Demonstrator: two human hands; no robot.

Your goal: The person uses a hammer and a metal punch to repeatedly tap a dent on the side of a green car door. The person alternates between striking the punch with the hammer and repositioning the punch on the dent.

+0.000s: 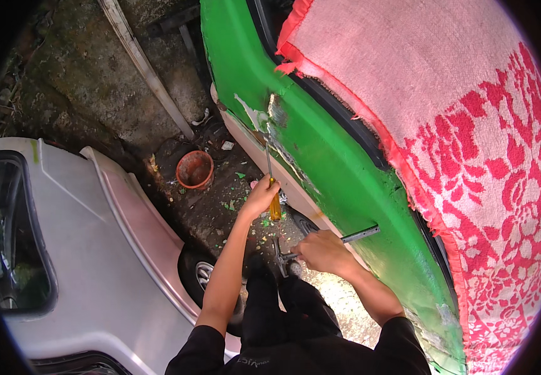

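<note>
My left hand grips a screwdriver with a yellow handle, its long shaft reaching up to a scraped, flaking patch on the green car body, where bare metal and filler show. My right hand holds a hammer by its metal shaft, low beside the car's side, with the head hanging left of my fingers above my shoes. Whether the screwdriver's tip touches the panel I cannot tell.
A pink-and-red floral blanket covers the green car's upper part. A silver car stands at my left. Between them lie an orange pot and green paint chips on dirty ground. A long pale strip leans behind.
</note>
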